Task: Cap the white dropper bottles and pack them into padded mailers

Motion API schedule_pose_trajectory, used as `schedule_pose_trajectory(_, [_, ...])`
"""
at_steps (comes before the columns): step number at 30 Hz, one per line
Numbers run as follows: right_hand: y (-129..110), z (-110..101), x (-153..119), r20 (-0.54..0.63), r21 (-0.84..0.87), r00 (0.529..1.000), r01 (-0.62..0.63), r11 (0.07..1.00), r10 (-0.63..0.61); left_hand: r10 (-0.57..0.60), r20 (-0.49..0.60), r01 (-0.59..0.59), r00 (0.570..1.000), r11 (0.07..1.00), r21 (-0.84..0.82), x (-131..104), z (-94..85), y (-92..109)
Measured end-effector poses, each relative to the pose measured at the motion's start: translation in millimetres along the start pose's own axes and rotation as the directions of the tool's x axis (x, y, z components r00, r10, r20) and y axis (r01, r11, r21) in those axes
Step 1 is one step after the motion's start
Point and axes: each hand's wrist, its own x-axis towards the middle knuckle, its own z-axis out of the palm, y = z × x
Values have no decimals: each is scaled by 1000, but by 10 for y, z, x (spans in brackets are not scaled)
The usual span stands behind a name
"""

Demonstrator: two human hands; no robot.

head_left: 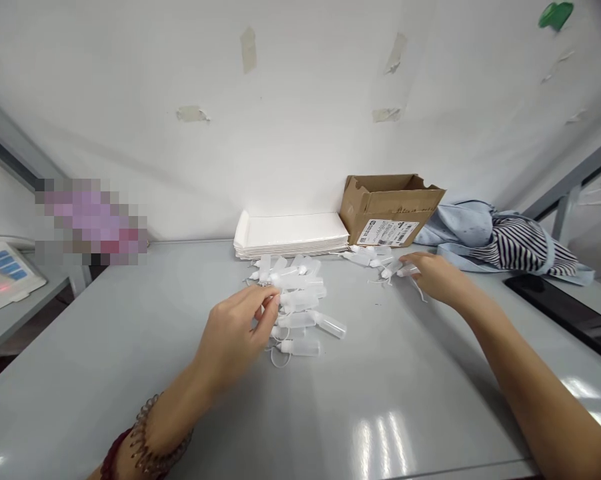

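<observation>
Basically, the counter (105, 347) has translucent plastic squeeze bottles in two groups. Main pile (300, 300) mid-counter, bottles mostly lying on their sides, loop-tethered caps showing; one bottle (330, 325) at its right edge lies angled, and the nearest bottle (301, 347) has its loop resting on the surface. Smaller group (367, 256) is farther right, just in front of the cardboard box (405, 201).

Left hand (243, 327) is at the left side of the main pile, thumb and index nearly meeting by a bottle's cap end; can't tell if that grip has hold of anything. Coiled bracelet (140, 433) on the wrist. Right hand (433, 275) reaches to the right end of the smaller group, fingers bent at a bottle (406, 270); grip partly hidden, can't tell whether it's closed on it.

Far side: stack of white envelopes (293, 233) against the wall (300, 153), box to its right, label (387, 232) facing near. Light blue cloth bag (463, 223) with striped fabric (515, 247) farther right, black phone-like slab (565, 315) nearer.
</observation>
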Motion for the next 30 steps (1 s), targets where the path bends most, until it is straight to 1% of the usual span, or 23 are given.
schedule_pose_trajectory(4, [32,36,7,9,37,1000,-6,999,5,21,-25,-20,999,1000,15,-15,-23,13])
schedule_pose_trajectory(8, [100,11,-3,21,73,999,-27,997,26,49,-49,-48,998,999,19,-19,-24,13])
schedule_pose_trajectory(12, [151,-90,-25,77,145,997,-26,989,15,63,-40,-63,997,998,14,-20,11,1])
schedule_pose_trajectory(15, [111,-208,-69,101,234,994,12,972,-37,84,-28,-84,996,996,7,-32,54,-12])
schedule_pose_trajectory(17, [25,-286,-109,95,303,992,55,951,-88,102,-24,-102,994,995,-4,-42,82,-17])
schedule_pose_trajectory(20, [-183,-367,-173,64,406,985,123,905,-163,163,-7,-164,987,986,-34,-55,111,4])
schedule_pose_trajectory(21, [-266,-378,-195,41,448,983,142,882,-179,189,1,-189,982,981,-53,-59,117,20])
schedule_pose_trajectory(23, [-441,-372,-239,-55,569,983,175,803,-175,222,29,-218,975,970,-111,-71,124,60])
schedule_pose_trajectory(25, [-616,-334,-289,-146,654,976,217,725,-160,206,90,-187,974,965,-184,-89,131,101])
schedule_pose_trajectory(27, [-780,-282,-349,-198,700,967,256,667,-163,151,169,-106,974,963,-250,-110,141,133])
schedule_pose_trajectory(28, [-856,-255,-383,-220,706,961,277,652,-170,118,203,-59,972,960,-273,-118,146,144])
schedule_pose_trajectory(30, [-994,-211,-455,-258,691,949,314,652,-183,63,248,17,967,951,-308,-128,155,159])
